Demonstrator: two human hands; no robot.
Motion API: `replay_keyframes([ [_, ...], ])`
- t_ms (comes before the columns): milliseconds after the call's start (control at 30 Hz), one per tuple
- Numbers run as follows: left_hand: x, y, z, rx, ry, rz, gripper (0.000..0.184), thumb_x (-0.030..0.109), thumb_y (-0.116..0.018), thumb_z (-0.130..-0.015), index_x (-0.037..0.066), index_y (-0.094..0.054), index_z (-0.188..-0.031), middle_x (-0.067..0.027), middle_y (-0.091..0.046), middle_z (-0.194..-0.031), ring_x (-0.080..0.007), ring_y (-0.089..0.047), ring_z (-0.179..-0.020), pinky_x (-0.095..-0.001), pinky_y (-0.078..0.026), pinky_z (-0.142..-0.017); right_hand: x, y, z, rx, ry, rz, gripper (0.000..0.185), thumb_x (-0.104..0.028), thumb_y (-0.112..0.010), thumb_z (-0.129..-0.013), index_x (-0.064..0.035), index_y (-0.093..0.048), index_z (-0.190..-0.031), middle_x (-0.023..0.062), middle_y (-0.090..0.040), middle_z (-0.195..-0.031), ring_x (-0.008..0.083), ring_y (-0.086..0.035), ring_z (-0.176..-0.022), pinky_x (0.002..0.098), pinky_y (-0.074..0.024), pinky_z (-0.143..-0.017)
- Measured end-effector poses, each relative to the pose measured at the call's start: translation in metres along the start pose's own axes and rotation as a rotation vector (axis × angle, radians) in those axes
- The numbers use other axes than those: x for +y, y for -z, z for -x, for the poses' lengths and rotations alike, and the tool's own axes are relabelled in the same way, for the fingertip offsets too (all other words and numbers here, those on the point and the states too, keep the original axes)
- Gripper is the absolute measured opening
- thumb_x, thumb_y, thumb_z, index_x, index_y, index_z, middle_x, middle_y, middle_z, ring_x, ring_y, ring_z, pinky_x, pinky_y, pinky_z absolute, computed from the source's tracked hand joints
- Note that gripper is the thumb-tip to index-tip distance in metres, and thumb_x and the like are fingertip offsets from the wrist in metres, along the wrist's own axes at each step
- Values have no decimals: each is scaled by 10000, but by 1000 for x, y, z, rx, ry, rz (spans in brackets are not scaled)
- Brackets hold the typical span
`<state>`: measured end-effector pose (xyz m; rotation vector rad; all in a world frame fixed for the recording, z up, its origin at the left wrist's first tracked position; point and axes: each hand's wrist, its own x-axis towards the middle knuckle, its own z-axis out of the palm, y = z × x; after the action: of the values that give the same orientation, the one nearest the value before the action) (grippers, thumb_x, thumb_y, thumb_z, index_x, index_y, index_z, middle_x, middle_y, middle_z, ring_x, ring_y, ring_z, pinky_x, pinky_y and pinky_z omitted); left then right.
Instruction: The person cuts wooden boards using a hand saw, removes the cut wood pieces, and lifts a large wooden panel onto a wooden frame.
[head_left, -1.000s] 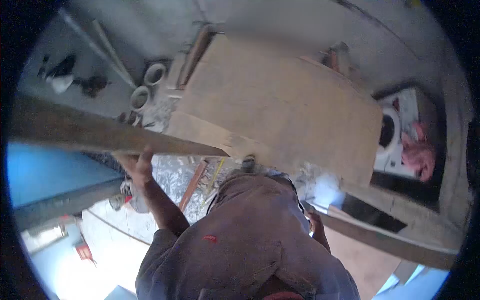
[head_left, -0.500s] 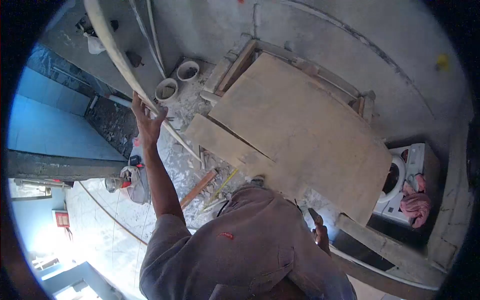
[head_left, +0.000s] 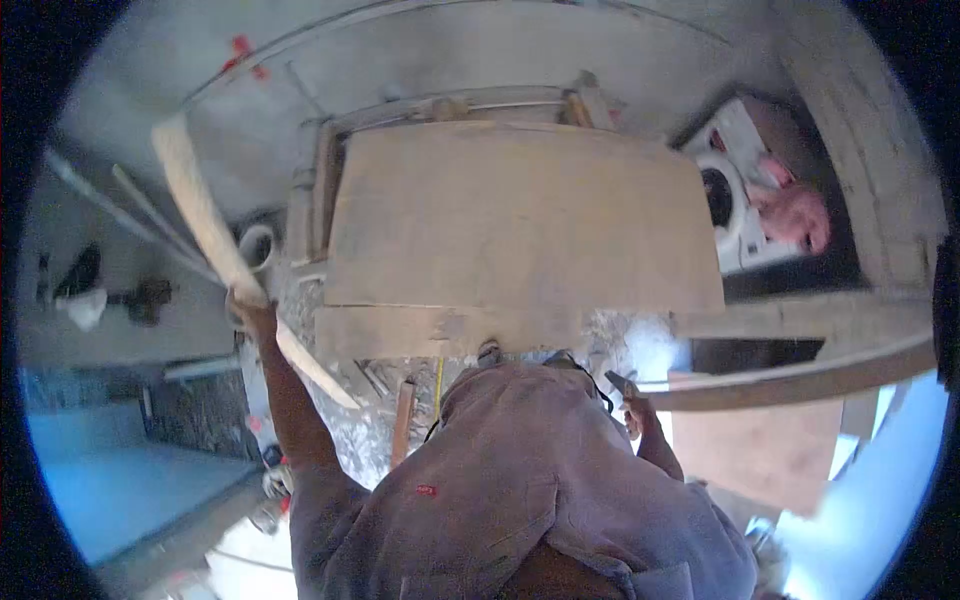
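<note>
My left hand [head_left: 250, 308] is closed around a long pale wooden strip [head_left: 205, 215], which slants from the upper left down toward the floor debris. On the right, my right hand [head_left: 638, 410] is closed on a dark tool [head_left: 620, 382] with a flat end; what kind of tool it is I cannot tell. A large tan board [head_left: 520, 220] lies in front of me, with a narrower board piece [head_left: 400, 330] along its near edge. The tip of one shoe [head_left: 489, 352] shows at that edge.
A white washing machine [head_left: 735, 190] with a pink cloth [head_left: 795, 215] on it stands at the right. One round bucket [head_left: 257, 246] is behind the strip. A reddish wooden piece [head_left: 403, 422] and a yellow strip [head_left: 438, 385] lie among rubble.
The view has turned, so the large board now lies level. In my left hand the strip has swung to a steeper slant since the first frame. My right hand still holds the dark tool.
</note>
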<state>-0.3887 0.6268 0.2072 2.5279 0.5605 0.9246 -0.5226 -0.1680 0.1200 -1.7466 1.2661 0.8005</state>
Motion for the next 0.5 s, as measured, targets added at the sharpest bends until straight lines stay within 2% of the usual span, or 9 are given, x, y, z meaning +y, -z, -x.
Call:
replay_keyframes([
  [33,-57,-27,12,0,-29,-10,948,246,-767,-568,-5,-187,-1274,-223,-260,-1279,-371,-332,-1134,-433,-288,-967,5,0,8,-13,-17,-26,228,-279,-591,-760,-92,-465,-723,19,-384,-491,150,-362,-388,307,-304,-356],
  [67,-109,-52,22,0,-57,-20,980,278,-769,-563,-24,-166,-1274,-229,-241,-1288,-385,-323,-1135,-437,-265,-983,5,-2,26,33,-40,-145,210,-265,-588,-762,-88,-476,-745,18,-392,-494,145,-382,-403,304,-309,-361],
  [167,-133,-74,37,-54,141,-526,1064,297,-761,-578,-17,-58,-1313,-277,-193,-1300,-429,-273,-1180,-482,-270,-972,26,2,28,65,-45,-132,213,-253,-580,-766,-57,-497,-770,30,-433,-512,137,-404,-409,303,-316,-362],
  [200,-105,-59,29,-88,285,-368,1078,297,-762,-578,-15,-40,-1316,-294,-198,-1291,-436,-286,-1173,-487,-284,-960,32,3,36,60,-9,-173,231,-250,-582,-767,-35,-497,-766,29,-428,-510,141,-399,-404,305,-315,-363],
  [233,-83,-50,23,-125,431,-214,1092,298,-764,-579,-13,-23,-1318,-311,-203,-1282,-443,-299,-1166,-492,-298,-947,33,3,33,86,-129,-126,229,-241,-589,-764,-31,-499,-751,25,-423,-501,140,-394,-389,300,-313,-361],
  [333,-73,-64,18,-128,559,-260,1083,356,-756,-579,-12,-52,-1316,-280,-260,-1263,-401,-340,-1143,-472,-309,-940,38,7,40,62,-56,-188,221,-237,-589,-767,-35,-503,-739,22,-421,-500,143,-389,-383,305,-313,-360],
  [400,-76,-72,15,-115,696,-317,1079,414,-747,-580,-10,-81,-1314,-249,-318,-1245,-359,-382,-1119,-452,-319,-933,35,5,38,66,-36,-53,219,-242,-588,-773,-45,-505,-725,25,-428,-503,148,-395,-388,317,-314,-362],
  [433,-77,-76,15,-109,764,-348,1078,443,-743,-580,-10,-95,-1313,-233,-347,-1236,-338,-402,-1108,-442,-324,-930,34,9,39,11,-133,-143,241,-257,-591,-775,-49,-504,-691,31,-429,-490,156,-402,-389,329,-323,-368],
  [500,-65,-80,26,-111,825,-373,1078,472,-739,-580,-9,-109,-1312,-217,-375,-1227,-317,-423,-1096,-431,-329,-926,34,6,33,98,-77,-158,269,-271,-599,-771,-55,-498,-648,24,-416,-461,155,-394,-373,318,-323,-365],
])
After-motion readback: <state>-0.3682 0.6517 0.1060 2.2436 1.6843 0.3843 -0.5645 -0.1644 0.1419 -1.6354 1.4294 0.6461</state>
